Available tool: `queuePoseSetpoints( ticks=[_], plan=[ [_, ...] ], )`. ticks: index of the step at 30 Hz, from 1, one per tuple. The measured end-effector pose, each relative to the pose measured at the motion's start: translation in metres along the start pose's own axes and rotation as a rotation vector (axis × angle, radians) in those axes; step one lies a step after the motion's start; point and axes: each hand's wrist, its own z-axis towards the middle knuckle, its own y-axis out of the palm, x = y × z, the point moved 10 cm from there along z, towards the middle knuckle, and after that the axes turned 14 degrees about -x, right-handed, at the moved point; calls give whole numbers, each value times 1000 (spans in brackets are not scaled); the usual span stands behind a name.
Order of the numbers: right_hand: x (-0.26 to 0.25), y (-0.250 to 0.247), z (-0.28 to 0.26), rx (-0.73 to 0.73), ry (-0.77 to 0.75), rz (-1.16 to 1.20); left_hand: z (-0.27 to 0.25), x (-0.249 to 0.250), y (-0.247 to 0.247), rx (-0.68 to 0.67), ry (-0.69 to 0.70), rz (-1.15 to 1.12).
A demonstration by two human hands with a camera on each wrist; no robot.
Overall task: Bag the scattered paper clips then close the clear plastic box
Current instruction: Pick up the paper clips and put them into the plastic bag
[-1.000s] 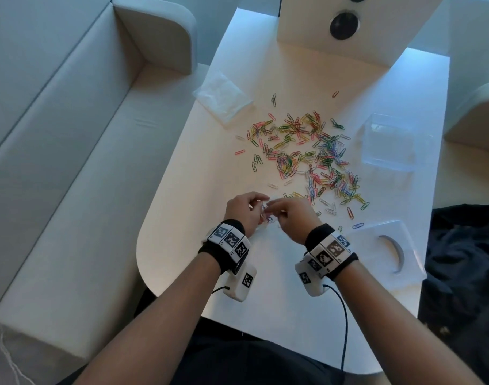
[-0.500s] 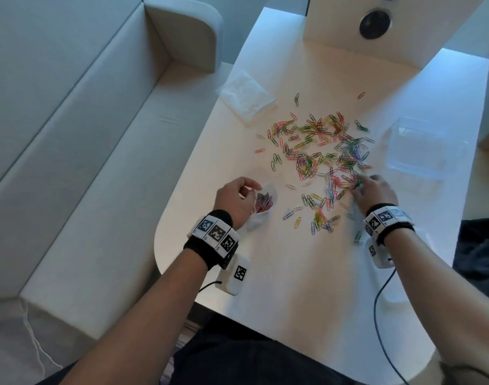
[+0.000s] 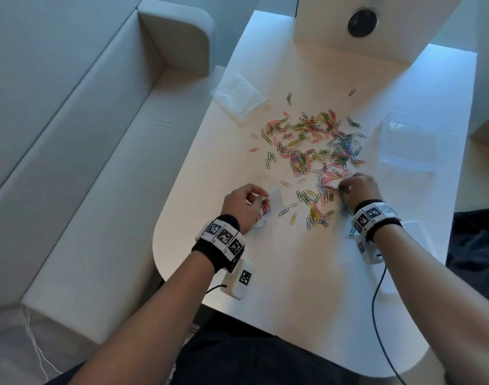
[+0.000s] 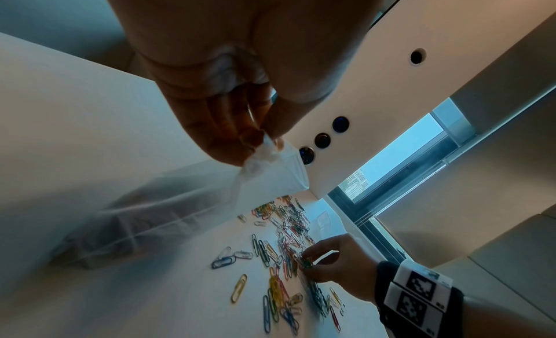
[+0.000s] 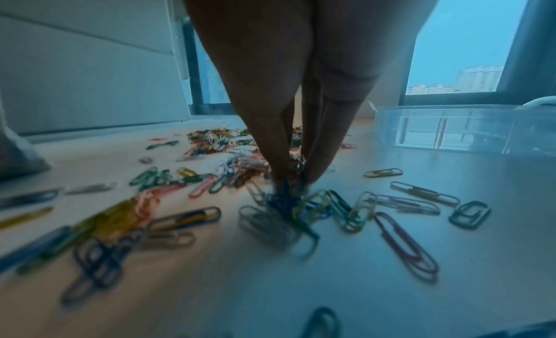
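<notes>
**Ana:** Fingertips of the right hand (image 3: 358,190) are pinching together on a small bunch of paper clips (image 5: 289,200) at the near right edge of the scatter, pressing down onto the table (image 3: 265,273).

**Ben:** And the other hand?

**Ana:** The left hand (image 3: 243,207) is pinching the rim of a small clear bag (image 4: 264,176) between thumb and fingers, holding its mouth up. Some clips are already lying inside it.

**Ben:** Which way is the bag lying from the picking hand?

**Ana:** To its left, well apart, across a loose patch of clips, with the mouth facing toward the pile. So the bunch is probably needing a sideways carry leftward into that opening.

**Ben:** Where is the box?

**Ana:** The clear plastic box (image 3: 417,145) is sitting open beyond the right hand, nearer to it than to the left. Most clips (image 3: 315,143) are lying unbagged between the hands and farther out.

**Ben:** What are they like?

**Ana:** Thin looped wire, coated in many colours, tangling easily. The bag is a thin, crinkling film; the box is rigid and see-through; the table is smooth and pale.
</notes>
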Motion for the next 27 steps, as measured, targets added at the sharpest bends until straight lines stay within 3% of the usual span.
queuePoseSetpoints(
  ticks=[4, 7, 11, 14, 18, 21, 24, 27],
  plan=[
    [10, -7, -14, 39, 102, 281, 0, -3, 3, -6, -14, -2],
    [15, -4, -41, 3, 155, 803, 0, -8, 6, -10, -30, -13],
    [-27, 9, -79, -135, -50, 1552, 1, -8, 17, -42, -38, -17],
    [-67, 16, -97, -255, -144, 1769, 4, -8, 29, -66, -36, 2],
    [-105, 36, -108, -305, -146, 1554, 6, -8, 37, -59, -32, 18],
    [-117, 40, -104, -203, -159, 1028, 5, -6, 36, -52, -20, 6],
    [-143, 29, -108, -110, -310, 574, 5, -8, 35, -53, -15, -29],
    [-170, 35, -114, -247, -438, 246, 5, -11, 34, -46, -14, -36]
  ],
)
